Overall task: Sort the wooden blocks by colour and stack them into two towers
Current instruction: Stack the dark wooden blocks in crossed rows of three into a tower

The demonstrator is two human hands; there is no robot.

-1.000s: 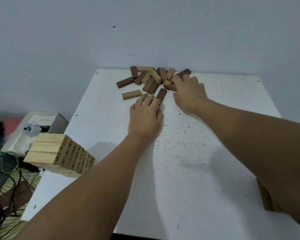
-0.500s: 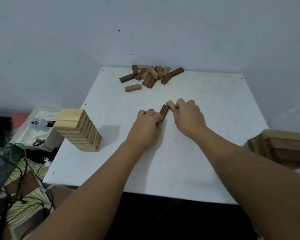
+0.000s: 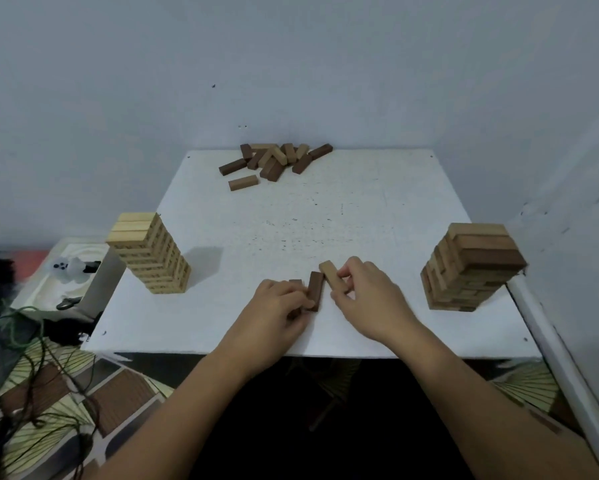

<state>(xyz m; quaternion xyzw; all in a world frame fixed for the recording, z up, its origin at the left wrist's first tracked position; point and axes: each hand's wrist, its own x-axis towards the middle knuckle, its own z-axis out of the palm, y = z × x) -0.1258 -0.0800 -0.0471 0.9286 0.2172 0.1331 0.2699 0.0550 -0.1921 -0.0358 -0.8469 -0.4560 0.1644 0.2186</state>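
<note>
On the white table (image 3: 325,220), a tower of light blocks (image 3: 151,252) stands at the left and a tower of darker blocks (image 3: 469,266) at the right. A loose pile of mixed blocks (image 3: 274,161) lies at the far edge by the wall. Near the front, my left hand (image 3: 277,313) grips two dark brown blocks (image 3: 314,289). Beside it, my right hand (image 3: 370,299) holds a light block (image 3: 332,275) tilted up off the table. The two hands nearly touch.
A wall runs behind the table and along its right side. Left of the table sit a white box with a small white figure (image 3: 68,268), cables (image 3: 24,341) and patterned flooring. Under the table's front edge it is dark.
Both hands have pulled back from the far pile to the front of the table, bringing the dark blocks and the light block with them. The view has tilted, showing both towers.
</note>
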